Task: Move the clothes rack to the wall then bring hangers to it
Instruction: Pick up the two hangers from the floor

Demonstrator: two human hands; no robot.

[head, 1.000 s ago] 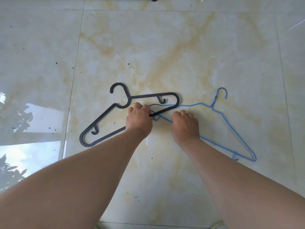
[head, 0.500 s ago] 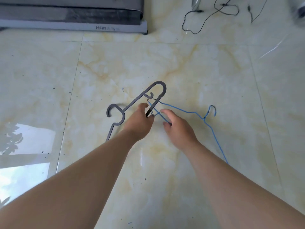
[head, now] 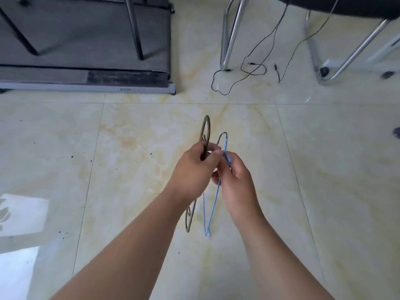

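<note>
Two hangers (head: 206,131), one per hand

I see bright, even daylight across the pale marble floor (head: 324,191), with a hard window glare (head: 21,217) reflected at the lower left and only faint shadows. The treadmill (head: 86,50) and chair legs (head: 233,29) at the top are soft and bowed by wide-angle distortion. The left hand (head: 192,169), right hand (head: 236,180) and hangers (head: 205,131) are slightly motion-blurred.
</note>
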